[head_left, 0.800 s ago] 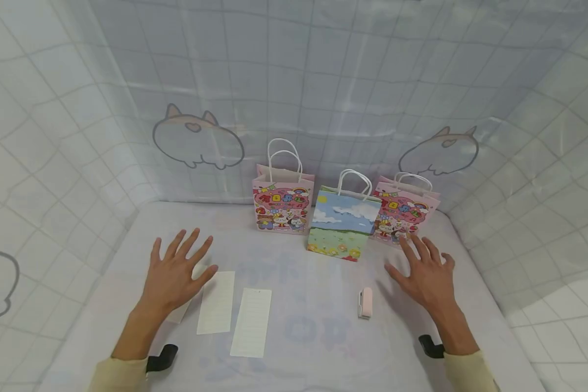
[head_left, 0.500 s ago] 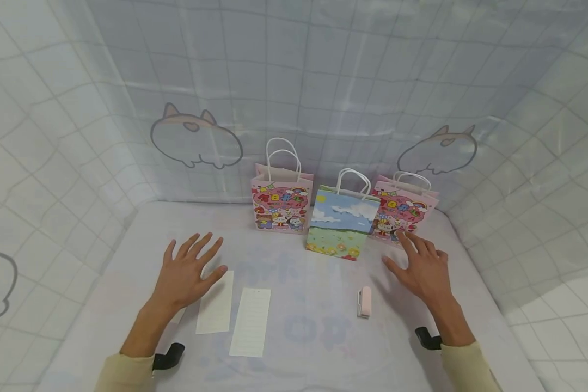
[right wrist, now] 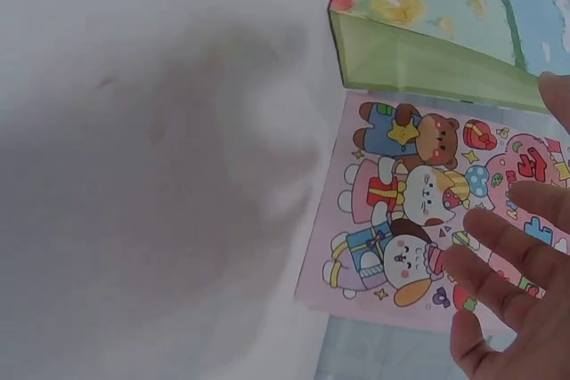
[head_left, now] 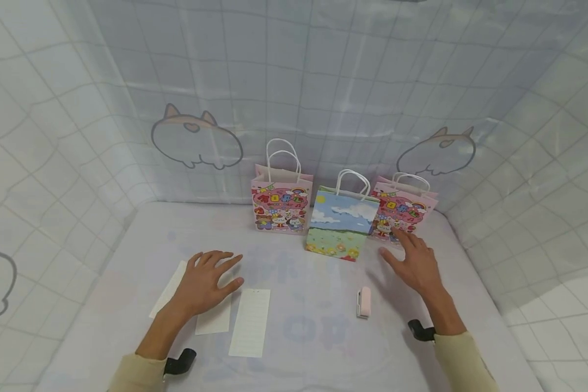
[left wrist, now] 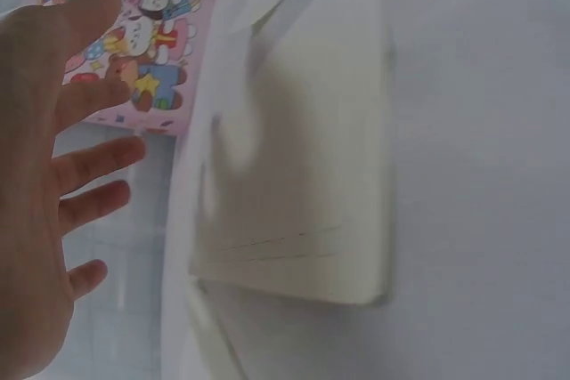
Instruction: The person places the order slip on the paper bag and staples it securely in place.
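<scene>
My left hand (head_left: 201, 286) hovers with spread fingers above the white lined paper sheets on the left of the table, holding nothing. It hides much of the middle sheet (head_left: 213, 321); a second sheet (head_left: 250, 322) lies to its right and a third (head_left: 169, 291) to its left. In the left wrist view a sheet (left wrist: 294, 175) shows below the palm. My right hand (head_left: 416, 267), also with nothing in it, is held over the table in front of the right pink paper bag (head_left: 404, 209). A pink stapler (head_left: 364, 302) lies to the left of this hand.
At the back stand another pink cartoon paper bag (head_left: 281, 207) and, right of it, a blue and green landscape paper bag (head_left: 343, 224), all with white handles. Cloth walls with a grid print (head_left: 294, 81) enclose the table at the back and both sides.
My left hand has moved right and a little toward me, from the left sheet to over the middle one. The right hand has shifted slightly left. Bags, sheets and stapler stay put.
</scene>
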Tool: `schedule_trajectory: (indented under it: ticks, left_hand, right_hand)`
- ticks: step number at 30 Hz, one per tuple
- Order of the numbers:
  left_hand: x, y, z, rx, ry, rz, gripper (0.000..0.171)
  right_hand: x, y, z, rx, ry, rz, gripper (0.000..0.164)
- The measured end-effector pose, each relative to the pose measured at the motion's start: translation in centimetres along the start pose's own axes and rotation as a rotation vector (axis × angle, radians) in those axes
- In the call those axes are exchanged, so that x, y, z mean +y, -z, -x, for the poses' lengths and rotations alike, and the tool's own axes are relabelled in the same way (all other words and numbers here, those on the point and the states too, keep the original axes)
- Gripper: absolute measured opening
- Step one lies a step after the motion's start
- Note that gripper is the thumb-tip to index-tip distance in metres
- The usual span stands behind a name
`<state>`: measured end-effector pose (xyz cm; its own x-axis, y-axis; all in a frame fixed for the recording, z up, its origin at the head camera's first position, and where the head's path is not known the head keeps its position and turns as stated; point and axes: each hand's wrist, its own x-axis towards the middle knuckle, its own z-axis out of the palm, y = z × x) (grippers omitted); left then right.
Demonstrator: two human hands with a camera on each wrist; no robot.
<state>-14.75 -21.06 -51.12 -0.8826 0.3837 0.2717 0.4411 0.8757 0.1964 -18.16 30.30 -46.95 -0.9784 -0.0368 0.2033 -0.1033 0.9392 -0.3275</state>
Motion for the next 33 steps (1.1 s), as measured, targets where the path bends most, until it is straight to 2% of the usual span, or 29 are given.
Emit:
schedule_trajectory:
  ticks: [5,13,17,24,33]
  left_hand:
    - [0.4,-0.7,0.5,-0.011,-0.011,0.030,0.053]
    - [0.8,-1.8,1.0,-0.035,-0.020,0.059,0.045]
    - [1.0,-2.0,1.1,-0.036,-0.043,0.065,0.043]
    - [1.2,-2.0,1.3,-0.005,-0.068,0.060,0.042]
    - [1.8,-1.4,1.1,-0.032,-0.063,0.054,0.045]
  right_hand:
    - [-0.2,0.1,-1.2,-0.040,-0.022,-0.124,0.079]
    - [-0.7,-0.1,-2.7,-0.044,-0.025,-0.339,0.069]
    - [-1.2,-0.1,-3.2,-0.029,-0.011,-0.388,0.068]
    - [-2.0,-0.1,-4.5,0.012,0.068,-0.459,0.060]
    - [-2.6,-0.7,-5.2,0.002,0.032,-0.493,0.060]
